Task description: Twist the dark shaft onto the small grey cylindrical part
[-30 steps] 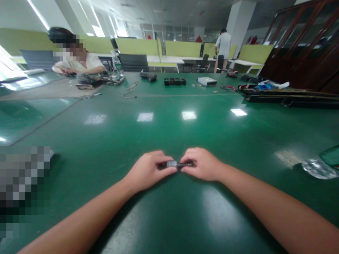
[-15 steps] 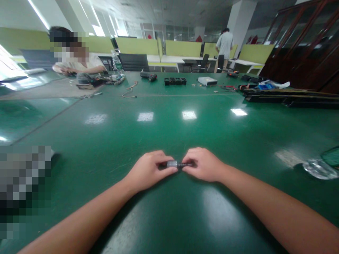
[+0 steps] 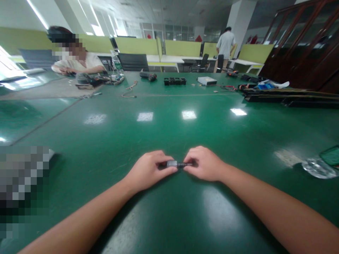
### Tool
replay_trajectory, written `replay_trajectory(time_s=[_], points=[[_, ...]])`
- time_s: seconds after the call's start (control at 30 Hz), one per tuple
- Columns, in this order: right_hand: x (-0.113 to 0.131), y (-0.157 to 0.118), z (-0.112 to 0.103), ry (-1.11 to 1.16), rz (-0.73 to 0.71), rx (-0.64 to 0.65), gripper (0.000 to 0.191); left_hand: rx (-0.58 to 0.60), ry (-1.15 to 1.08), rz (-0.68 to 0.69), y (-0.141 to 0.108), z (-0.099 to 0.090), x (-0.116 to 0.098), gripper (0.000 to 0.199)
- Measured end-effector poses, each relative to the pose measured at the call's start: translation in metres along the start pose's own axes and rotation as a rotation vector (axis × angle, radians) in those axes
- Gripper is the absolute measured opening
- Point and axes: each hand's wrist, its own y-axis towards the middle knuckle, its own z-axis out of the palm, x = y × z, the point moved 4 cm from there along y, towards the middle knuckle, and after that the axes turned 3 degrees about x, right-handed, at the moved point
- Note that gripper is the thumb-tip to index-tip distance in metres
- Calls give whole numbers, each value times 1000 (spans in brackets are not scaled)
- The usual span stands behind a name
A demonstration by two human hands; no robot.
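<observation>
A small cylindrical object (image 3: 172, 163), grey at its left part and dark and narrower at its right, lies level between my two hands, low over the green table (image 3: 169, 134). My left hand (image 3: 152, 169) pinches its grey part between thumb and fingers. The dark right end is gripped by the thumb and fingertips of my right hand (image 3: 202, 164). Both hands are close to the table surface, with a small gap between them. What exactly the object is cannot be made out.
Along the far side are a black slotted part (image 3: 175, 81), a white box (image 3: 207, 81), a power tool (image 3: 148, 76) and a cable (image 3: 129, 91). Dark strips (image 3: 288, 96) lie at right, clear plastic (image 3: 319, 168) nearer. A person (image 3: 79, 63) sits at far left.
My right hand has shifted very slightly to the right, showing a little more of the dark part. My left hand keeps its hold on the grey part.
</observation>
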Motion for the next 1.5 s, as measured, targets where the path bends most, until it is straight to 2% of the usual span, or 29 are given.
replay_trajectory(time_s=[0.97,1.5], points=[[-5,-5,-9,3,60,48,6,0,-14,13,0,-1,-1,28],[-9,-7,-16,-2,43,66,6,0,-12,-7,0,-1,0,29]])
